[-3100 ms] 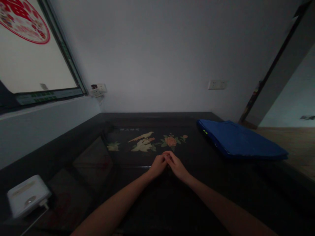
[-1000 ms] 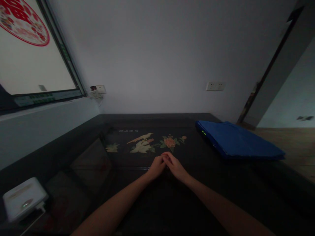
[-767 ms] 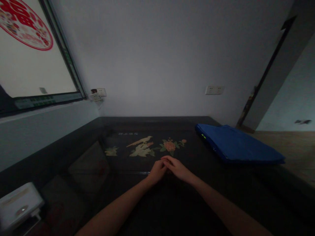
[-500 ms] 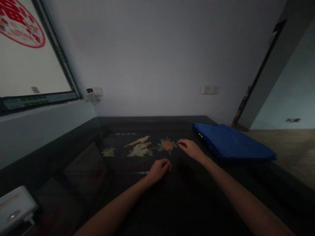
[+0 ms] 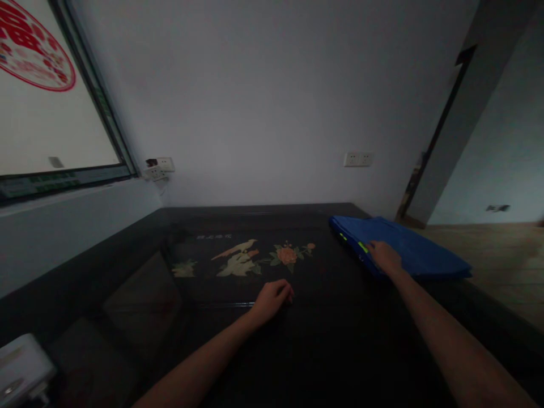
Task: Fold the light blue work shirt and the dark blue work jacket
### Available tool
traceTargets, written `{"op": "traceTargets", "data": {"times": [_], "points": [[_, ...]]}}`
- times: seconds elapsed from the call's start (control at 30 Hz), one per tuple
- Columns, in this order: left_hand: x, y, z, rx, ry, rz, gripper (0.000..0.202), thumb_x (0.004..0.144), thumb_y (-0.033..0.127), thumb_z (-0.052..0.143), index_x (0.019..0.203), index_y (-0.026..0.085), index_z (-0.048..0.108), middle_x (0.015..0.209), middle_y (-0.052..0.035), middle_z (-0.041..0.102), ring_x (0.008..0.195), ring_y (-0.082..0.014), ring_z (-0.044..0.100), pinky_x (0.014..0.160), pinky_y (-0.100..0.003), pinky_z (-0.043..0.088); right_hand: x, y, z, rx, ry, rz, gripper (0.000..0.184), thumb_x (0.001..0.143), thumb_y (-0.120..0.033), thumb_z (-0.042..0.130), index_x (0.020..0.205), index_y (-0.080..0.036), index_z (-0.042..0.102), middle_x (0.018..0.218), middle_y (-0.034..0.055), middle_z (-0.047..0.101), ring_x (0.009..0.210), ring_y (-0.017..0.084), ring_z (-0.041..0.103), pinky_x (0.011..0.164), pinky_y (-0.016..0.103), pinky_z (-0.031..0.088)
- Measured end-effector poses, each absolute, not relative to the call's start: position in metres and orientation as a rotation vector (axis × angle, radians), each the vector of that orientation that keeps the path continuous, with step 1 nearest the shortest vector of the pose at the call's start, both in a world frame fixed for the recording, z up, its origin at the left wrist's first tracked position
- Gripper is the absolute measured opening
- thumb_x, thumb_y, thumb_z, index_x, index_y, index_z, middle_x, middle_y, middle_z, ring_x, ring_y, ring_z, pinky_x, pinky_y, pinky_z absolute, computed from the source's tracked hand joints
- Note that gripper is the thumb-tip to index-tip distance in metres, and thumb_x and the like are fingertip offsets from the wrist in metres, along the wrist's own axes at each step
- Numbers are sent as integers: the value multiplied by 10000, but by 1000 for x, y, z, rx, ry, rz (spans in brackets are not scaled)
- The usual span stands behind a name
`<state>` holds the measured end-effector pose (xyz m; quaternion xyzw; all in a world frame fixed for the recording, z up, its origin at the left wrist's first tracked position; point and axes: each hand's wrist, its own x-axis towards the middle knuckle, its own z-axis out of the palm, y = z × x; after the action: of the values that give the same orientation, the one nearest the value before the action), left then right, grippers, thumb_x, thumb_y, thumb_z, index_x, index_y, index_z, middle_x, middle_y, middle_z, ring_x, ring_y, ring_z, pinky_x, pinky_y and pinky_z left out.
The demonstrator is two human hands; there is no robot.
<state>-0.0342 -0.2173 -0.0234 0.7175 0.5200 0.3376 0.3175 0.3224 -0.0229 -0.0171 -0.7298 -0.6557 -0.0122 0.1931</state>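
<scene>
So, right hand (image 5: 386, 259) at blue item (image 5: 420, 249) (its edge); left hand (image 5: 270, 299) curled.

R hand (image 5: 383, 258) at L edge of folded blue item (image 5: 419, 249) on dark tbl (image 5: 323, 340), grip unclear. L hand (image 5: 272, 298) loosely curled on/over tbl, just nearer than bird-&-flower pic (image 5: 239, 264). White box (image 5: 21, 365) near L, partly cut off. Far wall (image 5: 255, 102) w/ dbl socket (image 5: 357, 159); window (image 5: 85, 130) L w/ round red sticker (image 5: 36, 48).

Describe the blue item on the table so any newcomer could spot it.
Find the black table below the pale wall. On its right side lies the flat blue item, with the right hand at its left edge. Its blue colour and yellow-green marks set it apart from the white box.
</scene>
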Motion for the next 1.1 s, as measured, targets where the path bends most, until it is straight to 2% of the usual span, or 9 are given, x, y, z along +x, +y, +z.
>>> {"op": "traceTargets", "data": {"times": [0.07, 0.23, 0.37, 0.53, 0.7, 0.87, 1.03, 1.1], "points": [[-34, -217, -24, 1881, 1364, 892, 363, 902, 375, 346, 791, 153, 611, 687, -23, 629, 672, -142, 573, 646, -227, 404, 323, -20, -18, -2016, -1761, -13, 345, 894, -331, 436, 1056, -142, 675, 989, 178, 677, 927, 277, 633, 759, 352, 450], [-35, -215, -27, 1839, 1334, 921, 371, 903, 383, 340, 788, 147, 604, 685, -24, 624, 660, -138, 569, 655, -234, 415, 324, -23, -24, -1914, -1648, -54, 436, 897, -318, 356, 1117, -69, 639, 1066, 205, 661, 955, 280, 617, 794, 347, 443], [-35, -215, -28, 1855, 1336, 921, 360, 900, 370, 346, 772, 149, 599, 679, -22, 618, 652, -137, 565, 648, -237, 410, 320, -31, -27, -1776, -1556, -56, 516, 875, -371, 325, 1081, -24, 646, 1027, 212, 672, 912, 291, 620, 786, 360, 450], [-37, -217, -26, 1855, 1328, 914, 367, 904, 377, 349, 779, 148, 607, 680, -26, 627, 662, -141, 571, 651, -236, 406, 294, -49, -14, -1436, -1450, 66, 613, 822, -545, 343, 935, -57, 696, 881, 190, 695, 794, 300, 626, 730, 396, 463], [-38, -218, -27, 1863, 1302, 939, 374, 911, 403, 353, 785, 154, 603, 688, -26, 625, 680, -145, 569, 678, -245, 408, 243, -83, 10, -1231, -1519, 211, 517, 814, -547, 430, 954, -121, 689, 892, 131, 703, 812, 269, 632, 773, 408, 476], [-38, -216, -29, 1673, 1268, 1129, 310, 880, 428, 441, 982, 172, 583, 834, -40, 644, 773, -162, 597, 728, -267, 434, 185, -137, 23, -1087, -1711, 368, 446, 831, -470, 495, 1018, -107, 674, 937, 144, 701, 817, 263, 646, 768, 401, 499], [-42, -210, -15, 1064, 1085, 1281, 478, 846, 496, 488, 1221, 200, 475, 997, -82, 656, 863, -204, 638, 786, -323, 483, 141, -209, 24, -786, -2116, 499, 315, 892, -331, 474, 1069, -147, 658, 1010, 113, 684, 897, 217, 636, 807, 336, 497], [-46, -210, -4, 806, 1074, 1282, 566, 827, 535, 502, 1275, 194, 448, 1064, -108, 645, 915, -230, 637, 814, -342, 493, 128, -237, 21, -596, -2360, 495, 318, 900, -268, 468, 1156, -148, 615, 1043, 107, 672, 941, 203, 620, 831, 312, 487]]}}
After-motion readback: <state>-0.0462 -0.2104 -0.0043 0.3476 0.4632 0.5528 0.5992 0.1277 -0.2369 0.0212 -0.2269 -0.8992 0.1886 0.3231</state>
